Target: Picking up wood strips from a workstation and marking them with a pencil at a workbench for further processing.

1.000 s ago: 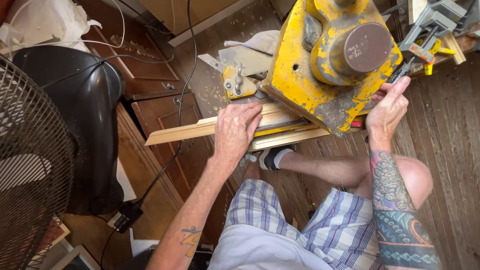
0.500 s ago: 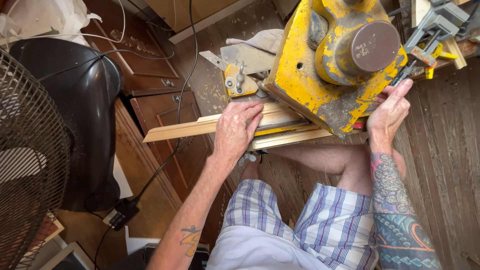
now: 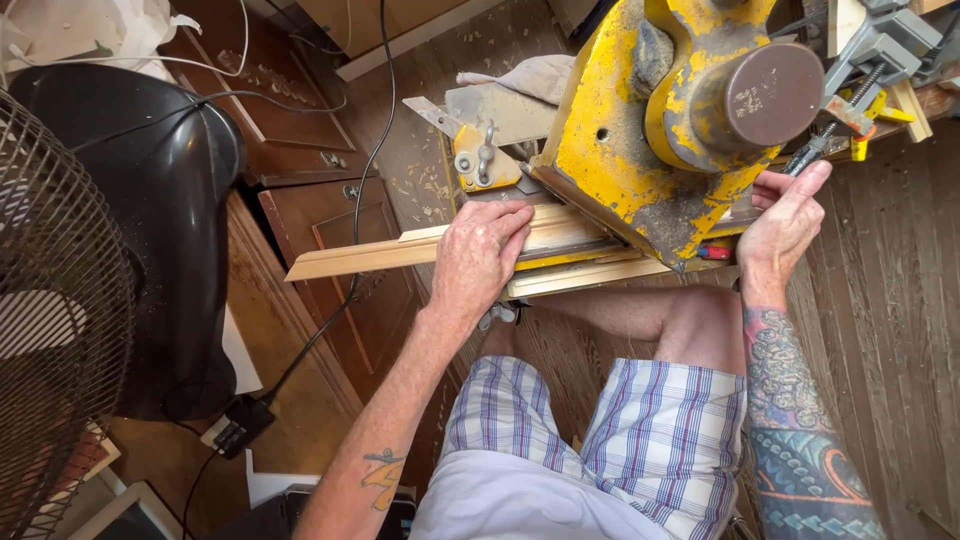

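A worn yellow miter saw [image 3: 660, 130] fills the upper middle of the view, its round brown motor cap facing me. A long pale strip of wood molding [image 3: 360, 255] lies across the saw's base and sticks out to the left. My left hand [image 3: 480, 255] presses down flat on the strip just left of the saw head. My right hand [image 3: 785, 220] is at the saw's right side, fingers curled around a part there that is mostly hidden. A second pale strip [image 3: 590, 275] lies under the saw's front edge.
A black fan housing [image 3: 150, 200] and its wire grille [image 3: 40, 330] stand at the left. Dark wooden cabinet doors [image 3: 330, 230] lie on the floor with black cables [image 3: 360, 150] across them. Grey and yellow clamps [image 3: 870, 70] sit at upper right. My bare knees and plaid shorts [image 3: 600, 440] are below.
The view has shifted slightly. My left hand stays on the molding strip and my right hand stays at the saw's right side; the saw head appears a little lower and closer.
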